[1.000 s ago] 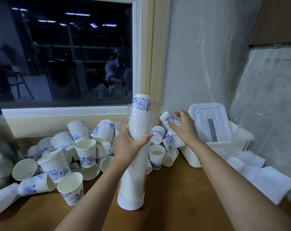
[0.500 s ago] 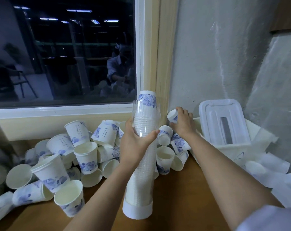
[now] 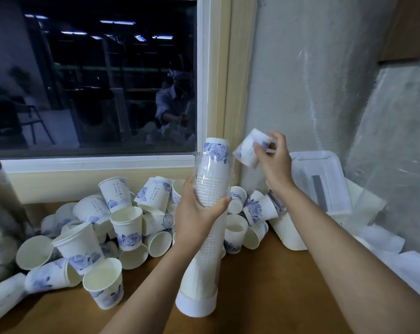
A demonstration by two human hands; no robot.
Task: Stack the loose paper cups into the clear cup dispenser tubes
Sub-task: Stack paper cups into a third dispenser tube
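A clear dispenser tube [image 3: 211, 239] stands upright on the wooden table, packed with nested white cups; the top cup [image 3: 216, 150] with a blue flower print sticks out of its mouth. My left hand [image 3: 196, 213] grips the tube around its upper middle. My right hand [image 3: 272, 160] holds one loose paper cup [image 3: 248, 149] in the air, tilted, just right of the tube's top. A heap of loose white and blue cups [image 3: 127, 227] lies on the table to the left and behind the tube.
A window [image 3: 95, 75] with a pale sill runs along the back left. A white plastic bin [image 3: 319, 182] with a lid stands at the right against the grey wall, with clear plastic sheeting [image 3: 396, 145] behind it. Bare wooden table [image 3: 264, 297] shows in front.
My right hand has lifted a cup out of the pile behind the tube and raised it up beside the tube's top. The left hand keeps its grip on the tube.
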